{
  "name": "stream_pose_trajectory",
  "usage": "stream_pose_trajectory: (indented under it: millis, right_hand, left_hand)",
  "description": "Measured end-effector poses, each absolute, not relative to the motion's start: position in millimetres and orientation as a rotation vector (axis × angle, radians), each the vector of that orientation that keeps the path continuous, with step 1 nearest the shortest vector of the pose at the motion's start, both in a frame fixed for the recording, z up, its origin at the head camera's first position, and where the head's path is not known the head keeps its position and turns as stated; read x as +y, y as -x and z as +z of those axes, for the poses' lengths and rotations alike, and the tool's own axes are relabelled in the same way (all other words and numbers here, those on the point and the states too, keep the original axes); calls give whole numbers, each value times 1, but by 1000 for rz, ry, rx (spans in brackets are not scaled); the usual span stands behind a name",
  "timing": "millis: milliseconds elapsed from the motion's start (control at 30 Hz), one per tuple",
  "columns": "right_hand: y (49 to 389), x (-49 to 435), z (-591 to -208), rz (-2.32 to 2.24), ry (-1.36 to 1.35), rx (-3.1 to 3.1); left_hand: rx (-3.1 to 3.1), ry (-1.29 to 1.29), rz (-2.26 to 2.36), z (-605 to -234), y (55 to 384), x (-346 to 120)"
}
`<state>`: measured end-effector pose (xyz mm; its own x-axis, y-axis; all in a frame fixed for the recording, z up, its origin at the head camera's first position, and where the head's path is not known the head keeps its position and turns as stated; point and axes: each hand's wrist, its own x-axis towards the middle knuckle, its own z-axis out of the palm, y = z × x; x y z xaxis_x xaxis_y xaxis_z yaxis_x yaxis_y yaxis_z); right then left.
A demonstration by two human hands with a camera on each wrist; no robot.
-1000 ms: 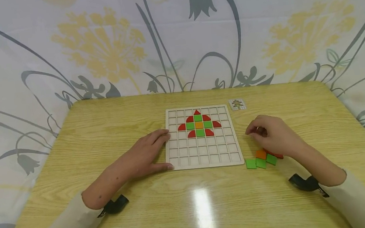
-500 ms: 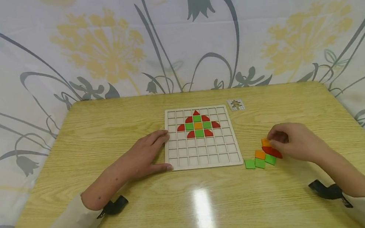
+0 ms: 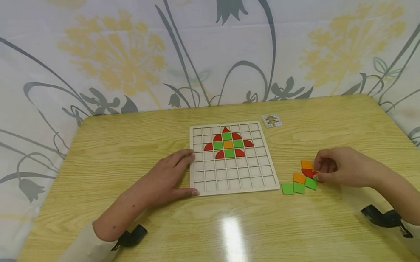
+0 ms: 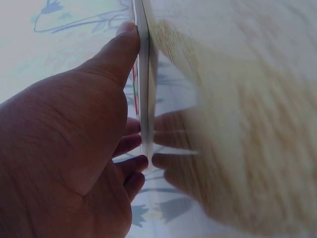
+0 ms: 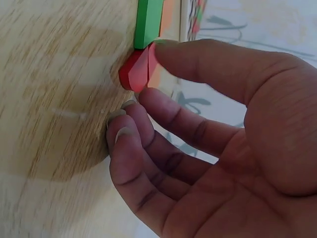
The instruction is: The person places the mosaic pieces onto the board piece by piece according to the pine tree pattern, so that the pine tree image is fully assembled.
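A pale wooden grid board [image 3: 217,185] lies at the middle of the table, with red, green and orange tiles set in a tree-like pattern in its upper rows. My left hand [image 3: 166,176] rests at its left edge, fingers extended and thumb by the near corner; the left wrist view shows fingertips and thumb along the board's rim [image 4: 144,74]. To the right of the board, my right hand [image 3: 346,168] pinches a red tile with a rounded edge [image 5: 139,72] between thumb and index finger. Another red tile [image 3: 307,173] sits against it.
Beside the right hand lie loose green tiles [image 3: 287,188] and two orange tiles [image 3: 299,177]. A small pattern card [image 3: 272,120] with a tree picture sits beyond the board's far right corner. Floral fabric [image 3: 200,42] hangs behind the table [image 3: 137,132].
My right hand has moved right and nearer from beside the board to the loose tiles, and an orange tile now shows there. The red tiles have shifted slightly apart. The left hand stays put.
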<state>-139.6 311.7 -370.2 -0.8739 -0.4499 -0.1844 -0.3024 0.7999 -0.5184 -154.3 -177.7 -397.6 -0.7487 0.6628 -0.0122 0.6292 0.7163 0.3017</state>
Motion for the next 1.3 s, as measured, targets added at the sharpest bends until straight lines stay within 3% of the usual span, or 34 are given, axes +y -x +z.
stream_pose_trajectory:
  millis: [1300]
  right_hand:
    - [142, 309, -374, -675, 627, 2709]
  left_hand:
    - [2797, -1057, 424, -398, 154, -177]
